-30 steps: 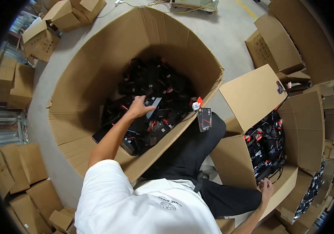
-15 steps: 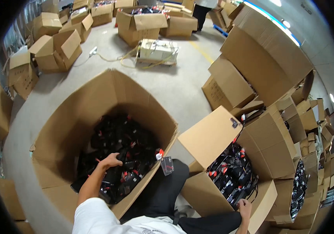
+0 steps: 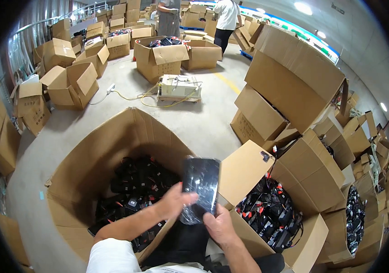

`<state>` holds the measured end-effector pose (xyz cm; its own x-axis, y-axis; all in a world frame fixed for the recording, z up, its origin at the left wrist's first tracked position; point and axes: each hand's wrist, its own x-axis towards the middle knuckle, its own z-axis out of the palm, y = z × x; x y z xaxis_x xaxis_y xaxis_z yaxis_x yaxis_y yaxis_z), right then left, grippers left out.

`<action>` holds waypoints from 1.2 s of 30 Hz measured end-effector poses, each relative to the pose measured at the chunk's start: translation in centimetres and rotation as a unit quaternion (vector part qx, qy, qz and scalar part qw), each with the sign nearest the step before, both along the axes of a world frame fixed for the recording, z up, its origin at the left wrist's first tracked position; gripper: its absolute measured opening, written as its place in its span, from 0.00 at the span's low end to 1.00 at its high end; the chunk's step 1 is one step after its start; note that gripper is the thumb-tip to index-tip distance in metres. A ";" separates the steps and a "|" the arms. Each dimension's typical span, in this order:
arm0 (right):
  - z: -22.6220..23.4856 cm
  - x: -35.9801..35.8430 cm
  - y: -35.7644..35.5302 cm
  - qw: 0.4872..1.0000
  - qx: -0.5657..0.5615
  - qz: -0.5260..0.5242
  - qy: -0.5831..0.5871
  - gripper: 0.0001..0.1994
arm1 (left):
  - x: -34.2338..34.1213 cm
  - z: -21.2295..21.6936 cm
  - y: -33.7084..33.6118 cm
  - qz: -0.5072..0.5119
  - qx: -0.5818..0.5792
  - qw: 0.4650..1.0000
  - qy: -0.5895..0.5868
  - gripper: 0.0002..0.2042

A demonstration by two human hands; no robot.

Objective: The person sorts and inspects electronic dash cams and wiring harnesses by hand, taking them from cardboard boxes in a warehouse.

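Both of my hands hold a flat black item in a clear plastic bag [image 3: 200, 183] upright in front of me. My left hand [image 3: 175, 204] grips its left side and my right hand [image 3: 220, 225] holds its lower edge. Below and to the left stands a large open cardboard box [image 3: 99, 154] filled with several black bagged items [image 3: 135, 186]. To my right, a smaller open cardboard box [image 3: 244, 170] holds black items with red parts [image 3: 269, 214].
Many open and stacked cardboard boxes [image 3: 294, 86] surround me on the concrete floor. A beige machine [image 3: 178, 87] with a yellow cable sits ahead. Two people [image 3: 224, 18] stand among boxes far back. Racks line the left side.
My left hand came up out of the large box with a bagged black item, and my right hand left the right box's edge and joined it. My view tilted up toward the room.
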<state>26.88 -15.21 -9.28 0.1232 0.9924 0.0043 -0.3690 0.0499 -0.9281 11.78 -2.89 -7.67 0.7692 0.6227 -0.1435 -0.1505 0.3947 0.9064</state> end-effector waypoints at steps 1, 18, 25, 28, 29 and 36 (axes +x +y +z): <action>0.2 -0.1 -0.3 1.000 0.001 -0.002 0.000 0.21 | 0.1 0.4 -0.6 -0.039 0.123 0.991 -0.040 0.27; -0.7 9.3 -21.4 0.889 -0.029 -0.457 0.007 0.30 | -3.7 -33.9 3.7 -0.118 0.382 0.737 0.545 0.28; -2.3 8.5 -20.5 0.897 0.032 -0.438 0.055 0.28 | -3.6 -36.6 5.5 -0.180 0.267 0.768 0.553 0.37; -3.2 8.0 -18.3 0.907 0.017 -0.410 0.100 0.29 | -3.8 -41.0 4.5 -0.021 0.344 0.756 0.556 0.28; -3.8 7.7 -17.2 0.913 0.041 -0.399 0.069 0.22 | -4.5 -42.1 4.2 -0.011 0.362 0.727 0.584 0.25; -2.9 8.8 -19.3 0.913 -0.027 -0.402 -0.066 0.24 | -5.2 -21.5 7.0 0.238 -0.068 0.962 0.115 0.12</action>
<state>35.71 -34.53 -12.19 0.8137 0.5807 0.0260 -0.1182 0.2090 -0.9707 6.55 4.12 -29.16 0.3397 0.8596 -0.3817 -0.1452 0.4489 0.8817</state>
